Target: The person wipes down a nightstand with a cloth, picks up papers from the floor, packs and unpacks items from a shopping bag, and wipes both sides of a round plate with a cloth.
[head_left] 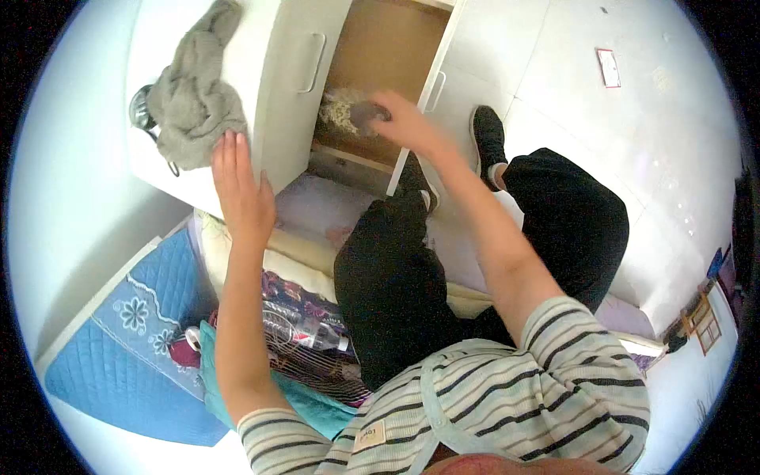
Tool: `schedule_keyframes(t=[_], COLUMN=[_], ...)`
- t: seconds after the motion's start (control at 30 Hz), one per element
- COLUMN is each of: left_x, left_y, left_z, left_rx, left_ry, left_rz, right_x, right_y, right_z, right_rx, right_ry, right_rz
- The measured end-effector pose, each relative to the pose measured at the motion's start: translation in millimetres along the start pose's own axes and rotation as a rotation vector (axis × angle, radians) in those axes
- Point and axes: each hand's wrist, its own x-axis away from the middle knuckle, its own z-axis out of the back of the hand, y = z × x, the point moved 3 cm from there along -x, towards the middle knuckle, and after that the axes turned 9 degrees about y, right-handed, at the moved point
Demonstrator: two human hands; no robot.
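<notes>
My left hand (pixel 242 190) lies with fingers stretched out on the white cabinet top (pixel 257 47). Its fingertips touch the edge of a crumpled grey-green cloth (pixel 194 99). Over an open drawer (pixel 396 39), my right hand (pixel 405 127) is curled around a small dark grey bundle (pixel 368 116), blurred and partly covered by the fingers. Beside that bundle, inside the drawer, sits a pale, bumpy soft item (pixel 339 113). The drawer's bottom is brown.
A round glass or metal object (pixel 142 107) stands behind the cloth. A plastic bottle (pixel 321 336) lies on patterned fabric (pixel 289 297) near my left forearm. A blue quilted cover (pixel 138 340) is at left. My legs straddle the drawer's front corner; a card (pixel 608 68) lies on the tiled floor.
</notes>
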Motion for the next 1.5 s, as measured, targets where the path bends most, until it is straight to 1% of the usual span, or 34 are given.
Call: schedule_keyframes(t=[0.03,0.07,0.13,0.17,0.23,0.27,0.3,0.33,0.37,0.4,0.43,0.5,0.53,0.6,0.67,0.7,0.73,0.77,0.83,0.87,0.93,0.97,1.0,1.07,1.1,1.13,1.17,1.2,1.3,1.33,1.4,1.43,1.47,1.5], left_x=[3,-1,8,7,10,15,20,27,36,45,52,71,82,106,125,129,132,132,134,143,167,169,168,173,186,199,199,186,180,181,192,196,200,193], left_y=[3,3,15,26,45,62,77,84,86,84,77,54,39,5,-18,-24,-33,-41,-57,-77,-120,-125,-129,-138,-143,-148,-148,-133,-127,-130,-138,-142,-146,-138], left_z=[10,2,16,14,27,29,31,35,34,31,33,39,43,52,61,68,72,77,84,75,55,55,56,41,29,16,3,11,5,2,-9,-15,-16,-13], left_rx=[-0.028,-0.021,-0.120,-0.115,0.146,0.381,0.618,0.610,0.900,1.190,1.184,0.957,0.917,0.938,0.973,1.013,0.878,0.867,0.787,0.774,0.536,0.524,0.440,0.331,0.343,0.122,-0.087,-0.103,-0.104,-0.029,0.063,0.241,0.118,0.322], left_ry=[0.026,0.017,-0.012,0.001,0.093,0.090,0.087,0.109,0.038,-0.034,-0.004,0.166,0.271,0.342,0.416,0.462,0.457,0.461,0.501,0.505,0.557,0.556,0.472,0.302,0.295,0.293,0.289,0.280,0.308,0.364,0.409,0.462,0.413,0.478], left_rz=[0.006,-0.016,-0.079,-0.079,-0.026,0.116,0.259,0.270,0.466,0.656,0.658,0.581,0.680,0.825,0.981,1.063,1.088,1.105,1.145,1.161,1.081,1.095,1.098,1.152,1.160,1.092,1.005,0.955,0.948,0.939,0.945,0.990,0.970,1.061], right_x=[15,24,41,45,52,56,62,68,77,83,84,75,66,31,-5,-27,-44,-54,-65,-68,-75,-72,-67,-60,-50,-37,-27,-22,-32,-42,-71,-84,-98,-116], right_y=[-19,-28,-56,-63,-78,-87,-102,-127,-146,-158,-172,-186,-192,-206,-237,-247,-254,-255,-254,-258,-260,-252,-237,-179,-168,-158,-144,-130,-74,-59,-33,-29,-26,-12], right_z=[8,19,28,37,41,42,45,47,45,40,40,40,37,36,18,2,-12,-22,-47,-51,-53,-48,-39,-9,16,42,62,80,105,103,89,79,70,64], right_rx=[-0.113,-0.103,-0.495,-0.484,-0.653,-0.658,-0.650,-0.486,-0.319,-0.225,-0.150,0.004,0.008,0.244,0.365,0.382,0.395,0.384,0.663,0.652,0.636,0.489,0.346,0.161,-0.011,-0.177,-0.256,-0.334,-0.242,-0.149,-0.030,-0.043,-0.059,-0.067], right_ry=[0.011,0.019,-0.095,-0.089,-0.142,-0.124,-0.139,-0.264,-0.385,-0.395,-0.379,-0.240,-0.258,0.091,0.257,0.305,0.357,0.341,0.085,0.069,-0.189,-0.142,-0.093,0.168,0.147,0.137,0.228,0.328,0.367,0.388,0.372,0.379,0.387,0.410], right_rz=[-0.046,-0.037,-0.182,-0.173,-0.295,-0.142,-0.127,-0.003,0.122,0.230,0.340,0.243,0.256,0.530,0.891,0.985,1.079,1.081,0.945,0.951,0.731,0.789,0.839,0.692,0.511,0.323,0.237,0.156,0.083,0.008,0.079,0.043,0.008,0.004])
